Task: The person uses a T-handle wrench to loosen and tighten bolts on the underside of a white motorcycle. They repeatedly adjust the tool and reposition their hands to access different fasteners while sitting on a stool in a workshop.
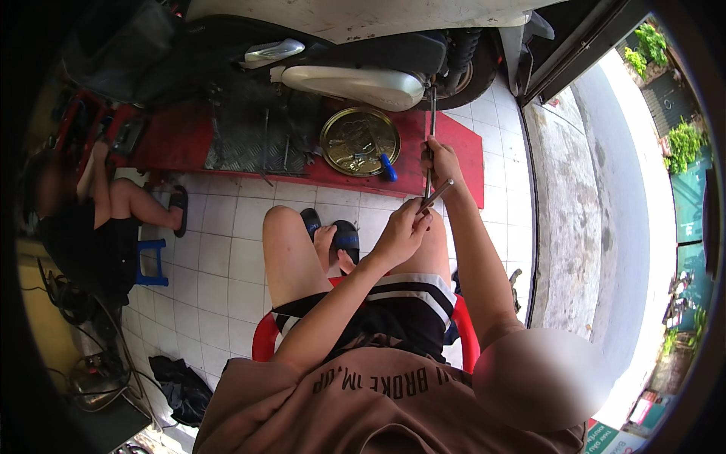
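Note:
A long metal T-handle wrench (433, 117) runs from the scooter's underside, by the wheel (484, 76), back toward my knees. Partway down its shaft, my right hand (443, 161) is closed around the bar. My left hand (403, 234) is closed on the crossbar end, whose tip sticks out past the fingers. The wrench's far end meets the scooter beside the silver engine cover (352, 87); what it sits on is too small to make out. Left of the wrench, a round gold tray (331, 155) holds small parts and a blue-handled tool (388, 168).
The scooter (363, 49) stands over a low red platform (412, 166) with a dark ridged mat (253, 144) and loose metal tools. Another person (87, 219) sits at left near a blue stool (153, 263). I sit on a red chair (265, 338); a street lies at right.

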A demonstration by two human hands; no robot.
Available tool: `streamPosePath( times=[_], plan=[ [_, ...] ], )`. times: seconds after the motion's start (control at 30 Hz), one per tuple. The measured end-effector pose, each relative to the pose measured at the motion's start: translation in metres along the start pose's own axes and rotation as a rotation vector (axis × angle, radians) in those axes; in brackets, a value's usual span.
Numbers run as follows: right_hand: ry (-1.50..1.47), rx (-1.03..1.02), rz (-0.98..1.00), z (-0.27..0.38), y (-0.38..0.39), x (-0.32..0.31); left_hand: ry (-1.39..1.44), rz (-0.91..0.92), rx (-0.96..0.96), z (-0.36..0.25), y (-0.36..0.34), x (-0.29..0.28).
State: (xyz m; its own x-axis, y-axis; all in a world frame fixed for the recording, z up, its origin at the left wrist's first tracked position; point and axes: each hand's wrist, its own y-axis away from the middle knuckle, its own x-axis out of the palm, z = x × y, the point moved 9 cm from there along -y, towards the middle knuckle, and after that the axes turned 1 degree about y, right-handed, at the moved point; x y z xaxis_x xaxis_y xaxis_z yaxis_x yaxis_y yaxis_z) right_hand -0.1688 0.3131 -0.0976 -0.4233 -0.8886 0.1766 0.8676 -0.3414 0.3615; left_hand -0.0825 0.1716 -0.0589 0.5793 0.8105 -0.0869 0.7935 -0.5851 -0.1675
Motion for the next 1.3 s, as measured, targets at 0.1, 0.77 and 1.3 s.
streamPosePath(
  times=[0.1,0.77,1.3],
  plan=[
    [-0.026,0.034,0.028,-0.007,0.0,0.0,-0.083,0.009,0.026,-0.002,0.002,-0.005],
    [0.148,0.033,0.026,-0.002,0.009,-0.002,0.041,0.046,-0.096,-0.001,0.002,0.004],
    [0.497,0.075,0.498,0.013,0.08,0.015,-0.605,-0.159,-0.047,-0.054,0.005,-0.037]
  ],
)
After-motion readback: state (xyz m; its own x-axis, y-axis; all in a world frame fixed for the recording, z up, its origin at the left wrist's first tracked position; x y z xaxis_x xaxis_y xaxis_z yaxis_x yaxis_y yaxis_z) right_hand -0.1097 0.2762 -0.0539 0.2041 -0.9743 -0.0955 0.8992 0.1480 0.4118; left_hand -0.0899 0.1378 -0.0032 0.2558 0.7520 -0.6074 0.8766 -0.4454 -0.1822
